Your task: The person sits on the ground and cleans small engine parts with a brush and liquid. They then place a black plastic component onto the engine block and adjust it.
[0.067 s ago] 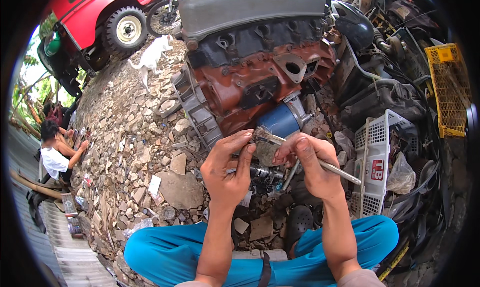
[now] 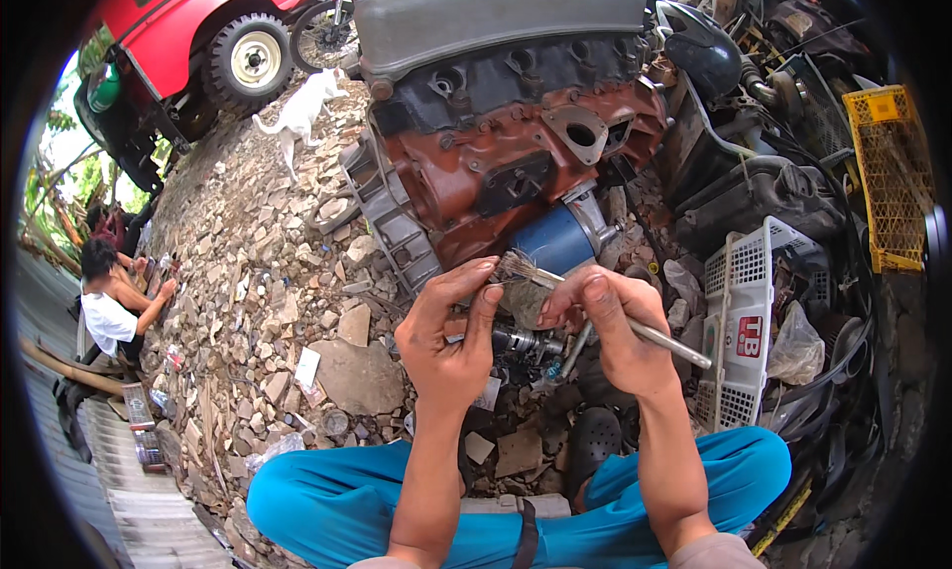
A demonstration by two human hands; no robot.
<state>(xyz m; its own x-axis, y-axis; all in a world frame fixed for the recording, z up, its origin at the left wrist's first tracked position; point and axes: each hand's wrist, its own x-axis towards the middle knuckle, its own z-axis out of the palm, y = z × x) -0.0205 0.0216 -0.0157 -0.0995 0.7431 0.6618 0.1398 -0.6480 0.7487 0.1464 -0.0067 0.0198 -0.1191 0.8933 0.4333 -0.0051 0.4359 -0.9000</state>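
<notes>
Right grip (image 2: 627, 347) closes round a brush (image 2: 676, 344); whether left grip (image 2: 441, 346) pinches its splayed bristles (image 2: 515, 264) is unclear, work apparently unfinished.

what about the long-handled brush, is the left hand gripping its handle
No, the right hand grips the long-handled brush, while the left hand is at its bristles.

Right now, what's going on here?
The person's right hand holds a brush by its handle, bristles toward the left hand, which is at their tips; whether it pinches them is too fine to tell. Just beyond the hands sits a reddish-brown engine with a blue cylinder at its near side. A white cat is on the stony ground farther off, to the left.
</notes>
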